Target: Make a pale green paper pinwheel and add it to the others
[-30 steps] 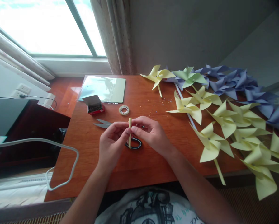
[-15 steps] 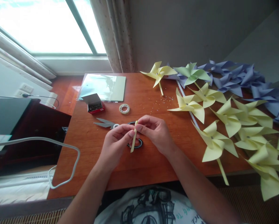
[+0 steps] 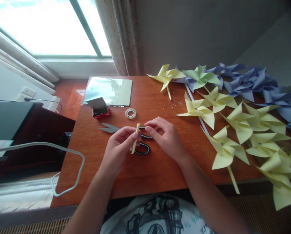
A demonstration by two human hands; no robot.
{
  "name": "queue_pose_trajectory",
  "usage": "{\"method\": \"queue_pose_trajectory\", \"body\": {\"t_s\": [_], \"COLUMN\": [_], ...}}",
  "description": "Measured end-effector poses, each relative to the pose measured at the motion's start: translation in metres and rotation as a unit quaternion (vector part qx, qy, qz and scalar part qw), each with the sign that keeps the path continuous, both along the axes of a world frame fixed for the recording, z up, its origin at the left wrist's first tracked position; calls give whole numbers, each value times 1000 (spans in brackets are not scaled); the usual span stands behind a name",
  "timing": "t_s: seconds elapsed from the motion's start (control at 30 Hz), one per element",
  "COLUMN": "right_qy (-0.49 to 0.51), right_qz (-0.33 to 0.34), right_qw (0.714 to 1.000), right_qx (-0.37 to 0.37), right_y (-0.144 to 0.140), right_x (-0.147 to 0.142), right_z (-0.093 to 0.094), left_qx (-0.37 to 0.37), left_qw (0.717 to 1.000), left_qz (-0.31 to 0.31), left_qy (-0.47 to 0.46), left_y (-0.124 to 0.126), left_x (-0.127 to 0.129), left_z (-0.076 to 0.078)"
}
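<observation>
A short pale yellow rolled paper stick (image 3: pixel 135 139) stands tilted between the thumb and fingers of my left hand (image 3: pixel 120 146). Just to its right is my right hand (image 3: pixel 166 136), off the stick, its thumb and bent index finger slightly apart with nothing visible between them. Beneath both hands lie scissors (image 3: pixel 108 127) with black-rimmed handles; the blades point left and my left fingers cover their middle. A roll of clear tape (image 3: pixel 130 113) rests behind them, beside a small open red box (image 3: pixel 101 112) of dark little pieces.
Several yellow paper pinwheels (image 3: pixel 223 144) spread over the table's right side. A green pinwheel (image 3: pixel 201 78) and several purple ones (image 3: pixel 238 86) lie farther back. Paper sheets in a clear sleeve (image 3: pixel 106 91) lie at the back left. A white cable (image 3: pixel 82 165) loops over the left edge.
My right hand has let go of the paper stick and moved slightly right of it. The stick, now in my left hand alone, has shifted a little left and up.
</observation>
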State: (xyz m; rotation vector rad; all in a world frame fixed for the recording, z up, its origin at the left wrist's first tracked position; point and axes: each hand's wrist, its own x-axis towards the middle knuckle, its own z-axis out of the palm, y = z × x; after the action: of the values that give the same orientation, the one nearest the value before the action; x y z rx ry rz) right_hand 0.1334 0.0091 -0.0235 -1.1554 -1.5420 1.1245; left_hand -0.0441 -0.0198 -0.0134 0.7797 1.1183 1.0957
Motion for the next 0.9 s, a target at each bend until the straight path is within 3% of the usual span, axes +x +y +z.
{"method": "queue_pose_trajectory", "body": {"t_s": [0.13, 0.27, 0.47, 0.67, 0.9], "right_qy": [-199, -283, -295, -284, -279], "right_qz": [22, 84, 81, 127, 178], "right_qw": [975, 950, 950, 949, 942], "right_qx": [97, 101, 61, 52, 58], "right_y": [-5, -16, -34, -55, -67], "right_x": [-1, -4, -13, -29, -42], "right_z": [-4, -2, 1, 3, 4], "left_qx": [71, 78, 112, 154, 158], "left_qw": [984, 974, 948, 883, 858], "left_qz": [99, 101, 83, 54, 39], "left_qy": [127, 186, 285, 439, 487], "left_y": [1, -1, -4, -8, -10], "left_x": [-12, -20, -26, -35, -37], "left_z": [-2, -3, -3, -5, -6]}}
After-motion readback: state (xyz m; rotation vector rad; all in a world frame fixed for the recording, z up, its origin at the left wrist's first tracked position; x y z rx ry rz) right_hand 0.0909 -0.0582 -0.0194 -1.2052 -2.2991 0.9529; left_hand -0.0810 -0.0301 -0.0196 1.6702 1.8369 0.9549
